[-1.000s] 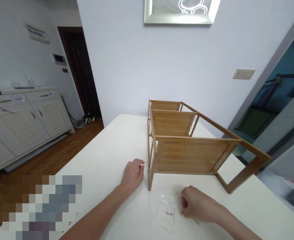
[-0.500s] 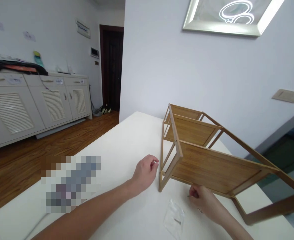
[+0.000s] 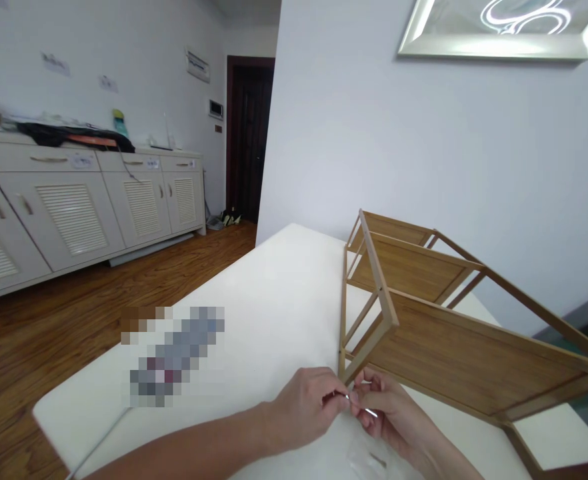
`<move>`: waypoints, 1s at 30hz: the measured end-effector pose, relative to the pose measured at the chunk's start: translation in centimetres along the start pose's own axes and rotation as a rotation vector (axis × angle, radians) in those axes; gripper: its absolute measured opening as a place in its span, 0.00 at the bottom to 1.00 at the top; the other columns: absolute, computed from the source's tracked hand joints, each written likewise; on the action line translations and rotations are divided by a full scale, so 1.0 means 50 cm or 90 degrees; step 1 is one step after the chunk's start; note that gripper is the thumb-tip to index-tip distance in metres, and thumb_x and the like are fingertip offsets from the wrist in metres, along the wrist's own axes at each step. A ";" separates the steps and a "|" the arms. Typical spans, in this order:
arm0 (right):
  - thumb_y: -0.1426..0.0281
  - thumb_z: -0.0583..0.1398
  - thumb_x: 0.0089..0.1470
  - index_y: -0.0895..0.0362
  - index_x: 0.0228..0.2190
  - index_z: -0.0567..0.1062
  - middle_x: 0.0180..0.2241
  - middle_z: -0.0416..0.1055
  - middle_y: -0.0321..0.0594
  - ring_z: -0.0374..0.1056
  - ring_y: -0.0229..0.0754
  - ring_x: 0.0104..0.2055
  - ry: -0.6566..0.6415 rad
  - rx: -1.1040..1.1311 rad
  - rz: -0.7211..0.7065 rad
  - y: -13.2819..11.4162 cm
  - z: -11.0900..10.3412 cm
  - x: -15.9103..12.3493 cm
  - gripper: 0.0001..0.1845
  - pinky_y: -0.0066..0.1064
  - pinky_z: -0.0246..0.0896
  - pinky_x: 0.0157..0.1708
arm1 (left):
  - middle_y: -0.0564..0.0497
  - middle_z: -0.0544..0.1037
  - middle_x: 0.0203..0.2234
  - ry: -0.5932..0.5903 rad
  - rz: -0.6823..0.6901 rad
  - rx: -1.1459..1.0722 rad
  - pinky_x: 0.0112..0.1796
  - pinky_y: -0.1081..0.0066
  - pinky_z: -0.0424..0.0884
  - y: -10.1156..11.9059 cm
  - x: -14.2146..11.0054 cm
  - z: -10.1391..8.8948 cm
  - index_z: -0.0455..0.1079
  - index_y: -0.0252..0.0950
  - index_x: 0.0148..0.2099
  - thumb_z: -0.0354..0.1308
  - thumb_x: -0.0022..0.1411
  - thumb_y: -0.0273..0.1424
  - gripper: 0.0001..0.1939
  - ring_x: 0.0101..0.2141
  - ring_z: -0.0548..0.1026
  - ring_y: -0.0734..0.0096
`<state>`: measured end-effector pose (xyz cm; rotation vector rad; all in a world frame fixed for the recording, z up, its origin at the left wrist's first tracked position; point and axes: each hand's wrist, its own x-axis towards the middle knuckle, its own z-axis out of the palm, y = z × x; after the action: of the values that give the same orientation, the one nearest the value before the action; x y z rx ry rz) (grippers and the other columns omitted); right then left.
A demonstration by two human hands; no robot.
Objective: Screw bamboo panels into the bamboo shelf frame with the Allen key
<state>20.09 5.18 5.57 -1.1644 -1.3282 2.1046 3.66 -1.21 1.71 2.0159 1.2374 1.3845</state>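
Note:
My left hand [image 3: 314, 403] and my right hand [image 3: 391, 413] meet over the white table [image 3: 294, 287], fingertips almost touching. Between them is a thin silver metal rod [image 3: 371, 413], its exact kind too small to make out. Thumb and fingers of both hands are pinched on it, and one end sticks out below my right fingers. Just behind the hands, a bamboo-coloured wooden shelf rack [image 3: 454, 347] lies on its side, its near frame corner close to my fingertips. Under my right hand is a clear plastic bag [image 3: 367, 460] with a small dark screw-like piece inside.
A blurred-out grey object [image 3: 184, 353] with a cable [image 3: 99, 437] lies on the table's left part. The wall [image 3: 334, 133] rises behind the rack. Past the table's left edge are a wooden floor [image 3: 174, 287] and a white cabinet [image 3: 69, 200].
My right hand has moved left and my left hand down and right, so they now meet at the metal rod. The camera has turned left, shifting the scene rightward.

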 end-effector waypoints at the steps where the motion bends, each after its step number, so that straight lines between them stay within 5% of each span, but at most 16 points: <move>1: 0.69 0.70 0.35 0.55 0.27 0.63 0.18 0.70 0.32 0.57 0.28 0.15 -0.001 0.010 0.001 0.002 0.000 0.003 0.21 0.18 0.47 0.14 | 0.50 0.80 0.30 -0.006 0.011 0.008 0.38 0.76 0.70 0.000 0.001 -0.003 0.75 0.36 0.36 0.53 0.61 0.24 0.09 0.32 0.75 0.73; 6: 0.68 0.71 0.39 0.57 0.27 0.65 0.21 0.72 0.34 0.61 0.28 0.17 -0.018 0.011 -0.017 0.001 -0.008 0.010 0.20 0.19 0.54 0.17 | 0.50 0.75 0.25 0.010 0.011 0.055 0.33 0.75 0.67 -0.001 0.006 -0.013 0.72 0.34 0.31 0.52 0.62 0.26 0.09 0.28 0.72 0.73; 12: 0.62 0.67 0.44 0.58 0.29 0.71 0.25 0.71 0.35 0.61 0.31 0.19 0.004 -0.121 -0.099 -0.016 -0.066 0.022 0.14 0.23 0.57 0.18 | 0.54 0.72 0.21 0.120 -0.243 0.078 0.27 0.75 0.61 -0.058 0.032 -0.030 0.70 0.35 0.27 0.51 0.59 0.26 0.10 0.24 0.68 0.76; 17: 0.64 0.54 0.57 0.57 0.37 0.75 0.24 0.72 0.37 0.68 0.39 0.25 0.189 -0.587 -0.341 0.005 -0.099 0.048 0.13 0.27 0.62 0.24 | 0.52 0.74 0.24 0.113 -0.324 0.207 0.35 0.71 0.64 -0.117 0.063 -0.045 0.71 0.35 0.25 0.52 0.58 0.26 0.11 0.32 0.70 0.69; 23: 0.81 0.51 0.53 0.54 0.55 0.69 0.36 0.78 0.44 0.74 0.41 0.27 0.227 -1.239 -0.480 0.033 -0.104 0.079 0.29 0.27 0.65 0.27 | 0.47 0.77 0.29 0.001 -0.330 0.348 0.39 0.65 0.62 -0.133 0.111 -0.045 0.75 0.36 0.26 0.51 0.58 0.27 0.13 0.37 0.70 0.62; 30: 0.81 0.55 0.48 0.56 0.60 0.62 0.31 0.78 0.45 0.73 0.41 0.24 0.277 -1.369 -0.460 0.050 -0.119 0.112 0.37 0.25 0.64 0.24 | 0.46 0.77 0.32 -0.023 -0.315 0.331 0.42 0.62 0.60 -0.148 0.125 -0.028 0.75 0.37 0.29 0.50 0.61 0.29 0.14 0.40 0.70 0.61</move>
<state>21.90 11.12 -0.28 -1.0163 -2.8399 -0.7055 -0.11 7.70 0.33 1.8211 2.0649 0.8412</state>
